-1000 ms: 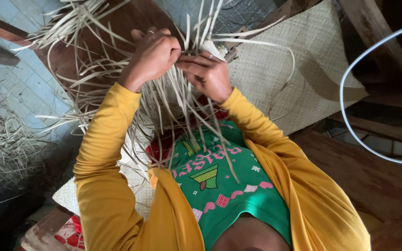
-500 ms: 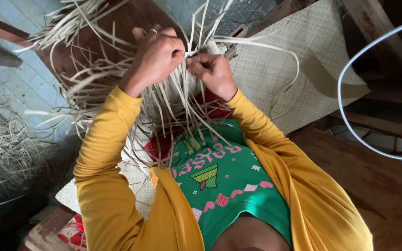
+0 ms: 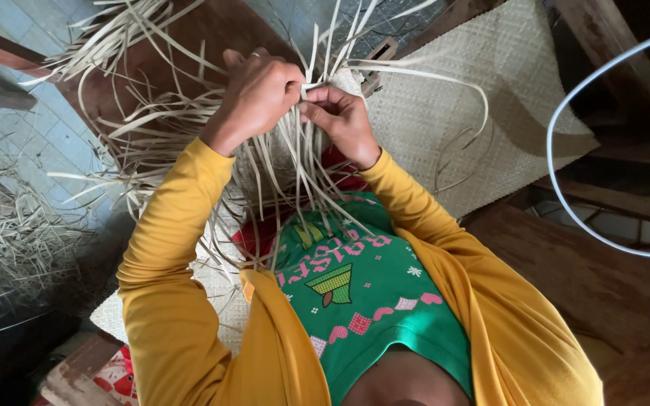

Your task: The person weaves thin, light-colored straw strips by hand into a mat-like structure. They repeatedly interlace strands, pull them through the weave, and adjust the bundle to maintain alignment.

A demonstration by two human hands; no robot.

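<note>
- The left hand (image 3: 259, 94) is up near 12 o'clock in the view. Its grip is closed on a pale flat strip (image 3: 311, 87).
- The right hand (image 3: 342, 120) sits just beside it, at about 3 o'clock from the left hand. Its grip is pinched on the same strip, thumb against fingers.
- The two hands touch at the fingertips, with the strip between them.
- Many more loose strips (image 3: 287, 188) hang down from the hands toward 6 o'clock. They fall over the person's green shirt (image 3: 370, 293).
- Both arms wear long yellow sleeves (image 3: 167, 263).
- A woven mat (image 3: 453, 113) lies behind the hands, out at 2 o'clock. It is the same pale colour as the strips.
- More strips fan out at 10 o'clock over a dark brown wooden board (image 3: 212, 30).
- A pile of dry strips (image 3: 24, 240) lies on the tiled floor (image 3: 9, 143) at 9 o'clock, well apart from the hands.
- A thin white hoop (image 3: 558, 188) curves at 3 o'clock, far from both hands.
- A brown wooden floor (image 3: 566, 278) shows at 4 o'clock, under the hoop.
</note>
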